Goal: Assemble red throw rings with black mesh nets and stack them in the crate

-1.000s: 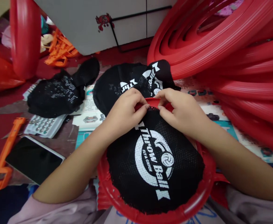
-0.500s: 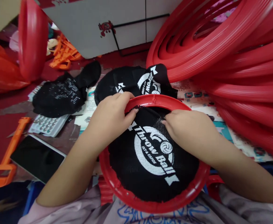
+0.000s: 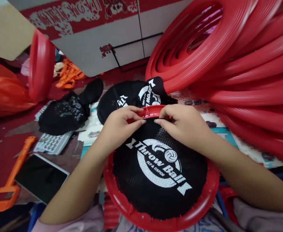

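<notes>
A red plastic ring rests against my front, tilted up. Across it stretches a black mesh fabric disc with a white "Throw Ball" print. At the ring's far rim my left hand pinches the fabric's edge, thumb on the mesh and fingers over the rim. My right hand does the same a short way to the right, thumb near the left one. A short bare stretch of red rim shows between them. Along the near rim the fabric edge is fixed to the ring. The pinched edge itself is mostly hidden by my fingers.
More printed black fabric lies just beyond the ring, and another black pile to the left. Stacked red rings fill the right. At left are a calculator, a phone and an orange handle.
The fabric's far edge, loose with a gap under the rim before, is now pulled up to the rim. Both hands have come closer together at the top. The view has tilted upward slightly.
</notes>
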Tool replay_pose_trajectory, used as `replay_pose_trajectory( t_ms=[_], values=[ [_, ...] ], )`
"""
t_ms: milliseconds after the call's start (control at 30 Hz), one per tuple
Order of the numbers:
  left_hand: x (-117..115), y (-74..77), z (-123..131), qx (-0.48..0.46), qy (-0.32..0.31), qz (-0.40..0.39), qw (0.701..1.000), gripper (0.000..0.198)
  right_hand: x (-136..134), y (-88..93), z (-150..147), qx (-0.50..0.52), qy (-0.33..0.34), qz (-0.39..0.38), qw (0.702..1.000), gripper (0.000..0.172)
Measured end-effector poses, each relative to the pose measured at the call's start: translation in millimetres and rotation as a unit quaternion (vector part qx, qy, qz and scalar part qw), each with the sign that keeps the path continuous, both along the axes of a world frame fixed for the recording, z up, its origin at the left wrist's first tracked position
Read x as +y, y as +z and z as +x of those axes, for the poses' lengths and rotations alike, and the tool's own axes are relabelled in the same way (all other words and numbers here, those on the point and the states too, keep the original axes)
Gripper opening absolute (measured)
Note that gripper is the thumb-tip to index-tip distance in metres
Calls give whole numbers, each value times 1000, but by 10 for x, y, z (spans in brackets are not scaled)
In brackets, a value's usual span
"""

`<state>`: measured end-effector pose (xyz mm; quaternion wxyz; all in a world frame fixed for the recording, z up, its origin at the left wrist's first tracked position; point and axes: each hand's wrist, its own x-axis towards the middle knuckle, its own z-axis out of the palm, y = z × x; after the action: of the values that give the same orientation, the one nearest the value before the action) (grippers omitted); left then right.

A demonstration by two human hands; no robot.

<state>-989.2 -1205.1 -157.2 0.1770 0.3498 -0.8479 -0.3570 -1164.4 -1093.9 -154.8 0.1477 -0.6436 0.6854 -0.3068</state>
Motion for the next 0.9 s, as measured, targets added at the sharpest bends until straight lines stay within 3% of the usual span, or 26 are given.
replay_pose_trajectory(
  t_ms=[167, 567, 833, 900],
  values=[
    [-40, -71, 9, 34, 17, 7, 999, 14, -51, -75, 21, 24, -20, 9, 999, 16],
    [-100, -104, 1, 0, 6, -76, 997, 14, -65, -61, 22, 101, -41, 70, 992, 18],
    [-33, -130, -20, 7, 13, -115, 993, 9, -85, -77, 1, 101, -34, 35, 994, 16],
    [-23, -162, -14, 27, 8, -138, 990, 17, -93, -97, -15, 111, -29, 9, 993, 15]
  ],
)
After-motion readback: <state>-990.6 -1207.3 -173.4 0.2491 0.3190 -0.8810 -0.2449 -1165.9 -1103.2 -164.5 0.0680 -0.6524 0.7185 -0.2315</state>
